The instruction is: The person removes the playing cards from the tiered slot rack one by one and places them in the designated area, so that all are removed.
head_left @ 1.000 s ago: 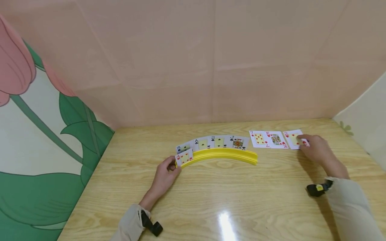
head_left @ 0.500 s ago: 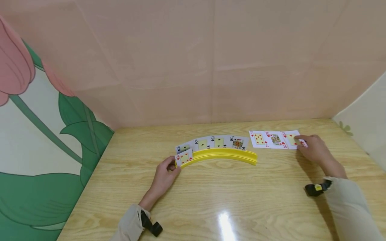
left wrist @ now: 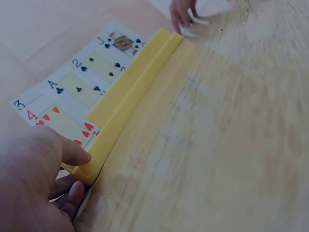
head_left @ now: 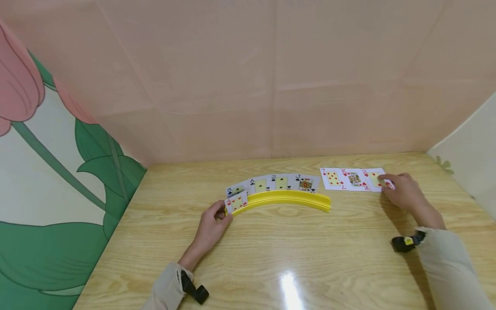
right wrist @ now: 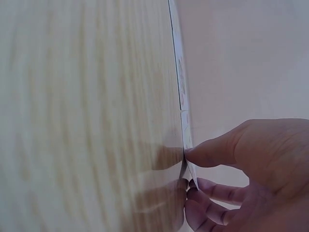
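Partly behind fingers [head_left: 389,177]: red two [head_left: 373,180]

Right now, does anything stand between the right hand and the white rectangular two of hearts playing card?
Nothing visible does: the right hand touches the two of hearts card at its right end. The white rectangular king of hearts card lies at its left end, away from the hand.
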Demonstrator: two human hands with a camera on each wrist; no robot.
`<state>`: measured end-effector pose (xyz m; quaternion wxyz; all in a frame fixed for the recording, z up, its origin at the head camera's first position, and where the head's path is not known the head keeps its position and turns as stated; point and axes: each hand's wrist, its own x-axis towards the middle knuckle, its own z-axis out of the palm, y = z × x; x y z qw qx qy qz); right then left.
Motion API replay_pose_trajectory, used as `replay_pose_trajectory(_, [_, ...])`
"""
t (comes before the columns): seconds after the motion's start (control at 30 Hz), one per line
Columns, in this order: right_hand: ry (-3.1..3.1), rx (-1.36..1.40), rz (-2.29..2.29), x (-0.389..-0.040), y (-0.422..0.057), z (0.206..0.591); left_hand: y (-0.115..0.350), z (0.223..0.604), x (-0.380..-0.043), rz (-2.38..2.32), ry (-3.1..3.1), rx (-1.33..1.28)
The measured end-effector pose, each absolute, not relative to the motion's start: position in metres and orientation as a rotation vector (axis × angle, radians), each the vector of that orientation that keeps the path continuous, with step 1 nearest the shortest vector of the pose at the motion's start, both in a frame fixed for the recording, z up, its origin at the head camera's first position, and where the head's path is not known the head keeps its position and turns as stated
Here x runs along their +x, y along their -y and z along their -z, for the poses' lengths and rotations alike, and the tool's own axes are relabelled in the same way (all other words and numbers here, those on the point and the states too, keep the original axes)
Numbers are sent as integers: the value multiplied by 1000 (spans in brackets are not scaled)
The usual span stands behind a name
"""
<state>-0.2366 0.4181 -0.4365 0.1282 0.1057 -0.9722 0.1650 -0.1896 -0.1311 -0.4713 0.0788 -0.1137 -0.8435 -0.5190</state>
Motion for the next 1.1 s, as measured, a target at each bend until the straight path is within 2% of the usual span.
replay_pose_trajectory(1.1, [2800, 290, -452, -236, -412, 430, 130, 470, -189, 1588, 2510, -325])
